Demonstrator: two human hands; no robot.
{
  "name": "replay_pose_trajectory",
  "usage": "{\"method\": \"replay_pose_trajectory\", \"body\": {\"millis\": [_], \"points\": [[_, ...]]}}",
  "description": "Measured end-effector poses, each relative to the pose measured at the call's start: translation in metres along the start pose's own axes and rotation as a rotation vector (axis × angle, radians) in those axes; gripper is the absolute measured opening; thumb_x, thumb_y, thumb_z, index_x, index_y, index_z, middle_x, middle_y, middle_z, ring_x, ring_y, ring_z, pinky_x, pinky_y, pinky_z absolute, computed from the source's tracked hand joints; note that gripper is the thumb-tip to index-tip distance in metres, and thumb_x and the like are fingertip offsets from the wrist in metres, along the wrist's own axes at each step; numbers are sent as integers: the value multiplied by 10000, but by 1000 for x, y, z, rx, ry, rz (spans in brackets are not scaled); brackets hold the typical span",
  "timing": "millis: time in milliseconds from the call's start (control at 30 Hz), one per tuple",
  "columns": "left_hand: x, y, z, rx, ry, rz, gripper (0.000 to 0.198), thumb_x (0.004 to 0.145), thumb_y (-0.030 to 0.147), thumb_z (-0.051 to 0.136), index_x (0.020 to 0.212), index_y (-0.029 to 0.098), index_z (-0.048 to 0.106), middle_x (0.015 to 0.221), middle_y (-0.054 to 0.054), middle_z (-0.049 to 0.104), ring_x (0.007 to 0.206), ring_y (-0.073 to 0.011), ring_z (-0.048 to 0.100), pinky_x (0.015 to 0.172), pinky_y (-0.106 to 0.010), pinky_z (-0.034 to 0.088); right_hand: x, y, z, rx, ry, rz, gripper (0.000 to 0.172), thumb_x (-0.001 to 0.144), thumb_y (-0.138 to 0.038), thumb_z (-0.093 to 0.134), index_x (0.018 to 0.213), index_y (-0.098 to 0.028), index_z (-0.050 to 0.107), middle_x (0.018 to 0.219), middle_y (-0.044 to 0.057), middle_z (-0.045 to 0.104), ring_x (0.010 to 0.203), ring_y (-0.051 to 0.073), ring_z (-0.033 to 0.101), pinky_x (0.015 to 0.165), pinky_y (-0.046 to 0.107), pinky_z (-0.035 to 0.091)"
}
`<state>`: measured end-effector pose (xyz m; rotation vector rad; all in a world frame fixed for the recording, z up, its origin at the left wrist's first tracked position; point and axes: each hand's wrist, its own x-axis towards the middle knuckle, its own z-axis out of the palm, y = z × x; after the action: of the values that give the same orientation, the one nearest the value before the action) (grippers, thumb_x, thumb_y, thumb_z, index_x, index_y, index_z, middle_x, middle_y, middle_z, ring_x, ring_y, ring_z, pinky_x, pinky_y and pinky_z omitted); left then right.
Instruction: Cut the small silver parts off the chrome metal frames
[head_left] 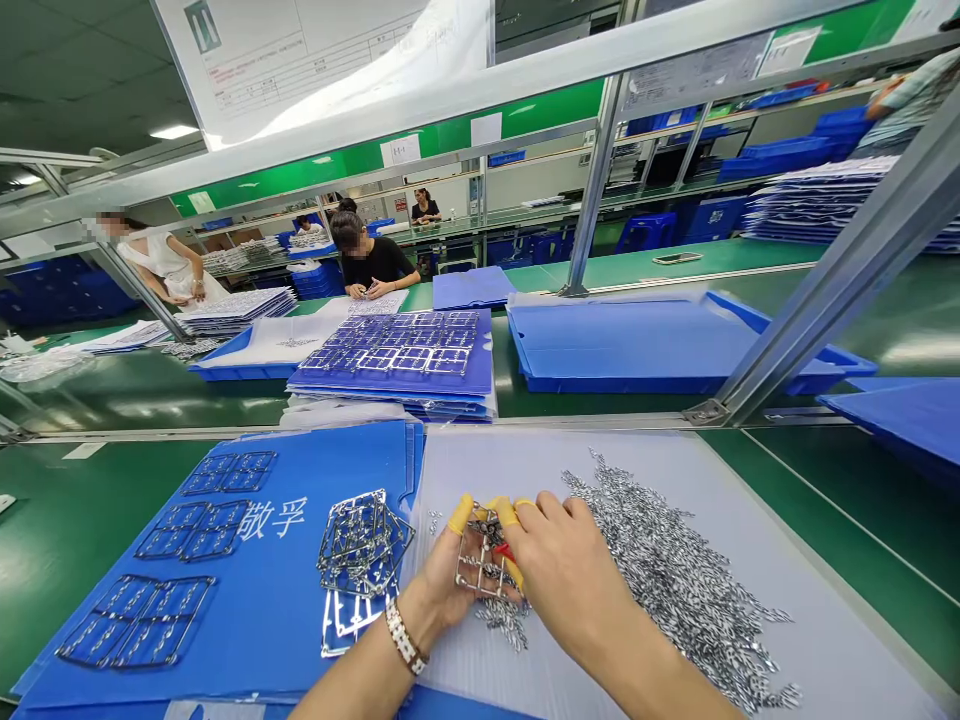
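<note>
In my left hand point(442, 575) I hold a small silver sprue frame point(480, 575), gripped between yellow-covered fingertips. My right hand point(566, 555) is closed over the frame's right side, its fingertips also in yellow covers. It grips what look like nippers point(505, 551); a bit of red and orange handle shows, and the rest is mostly hidden by the fingers. Under my hands lies a small pile of loose silver pieces point(504, 622). To the right spreads a large heap of similar pieces point(675, 560) on a whitish sheet point(480, 460). Stacked silver frames point(360, 545) lie left of my left hand.
Dark frames point(139, 620) sit in rows on a blue sheet point(285, 610) at left. Beyond the bench edge are a stack of blue sheets topped with silver frames point(397, 345) and a blue tray point(615, 345). A metal post point(840, 240) slants at right. Several people work farther back.
</note>
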<state>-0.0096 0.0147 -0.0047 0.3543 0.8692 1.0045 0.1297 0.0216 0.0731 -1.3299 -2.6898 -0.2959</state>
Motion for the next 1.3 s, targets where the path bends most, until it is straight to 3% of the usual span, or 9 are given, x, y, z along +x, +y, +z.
{"method": "replay_pose_trajectory", "body": {"millis": [133, 233, 400, 533, 700, 1033, 1300], "points": [[-1, 1, 0, -1, -24, -58, 622, 804, 684, 462, 1004, 119, 630, 678, -73, 637, 558, -194, 610, 481, -275, 459, 0, 0, -2, -45, 31, -44, 165, 764, -169, 652, 928, -188, 659, 859, 72, 640, 826, 249, 523, 701, 407, 293], [-2, 2, 1, -22, -102, -120, 630, 830, 666, 401, 984, 101, 634, 658, -97, 637, 566, -223, 624, 476, -309, 482, 3, 3, 0, 0, -29, -51, 119, 771, -172, 642, 887, -192, 659, 849, 69, 644, 837, 247, 525, 703, 402, 285], [-5, 3, 3, -122, -304, -88, 495, 887, 536, 378, 1124, 161, 598, 858, -113, 680, 664, -245, 654, 532, -420, 546, 7, 12, 5, 64, -121, 14, 107, 802, -197, 613, 904, -198, 646, 873, 61, 660, 864, 239, 541, 686, 370, 269], [-3, 2, 1, -143, -362, -87, 515, 899, 559, 361, 1154, 170, 583, 923, -120, 681, 659, -233, 656, 536, -408, 551, 2, 16, 6, 92, -147, 46, 148, 792, -221, 633, 939, -214, 643, 899, 47, 667, 878, 234, 546, 700, 361, 269], [-1, 1, -1, -172, -369, -89, 523, 896, 563, 358, 1144, 165, 590, 915, -108, 670, 684, -234, 658, 545, -376, 540, -5, 16, 6, 85, -139, 81, 232, 815, -218, 605, 1047, -211, 620, 913, 48, 669, 881, 229, 551, 701, 361, 281], [2, -5, -3, -76, -261, -27, 536, 875, 575, 381, 1061, 131, 617, 804, -83, 643, 611, -212, 634, 476, -348, 532, -3, 14, 6, 95, -143, 85, 171, 829, -177, 572, 985, -208, 636, 912, 52, 671, 875, 233, 562, 699, 344, 283], [-3, -1, 2, -2, -207, 2, 556, 884, 566, 377, 1142, 129, 604, 922, -113, 634, 587, -178, 605, 446, -306, 512, -3, 14, 5, 102, -164, 96, 194, 841, -184, 566, 1024, -210, 623, 914, 52, 673, 890, 244, 574, 714, 349, 296]]}}
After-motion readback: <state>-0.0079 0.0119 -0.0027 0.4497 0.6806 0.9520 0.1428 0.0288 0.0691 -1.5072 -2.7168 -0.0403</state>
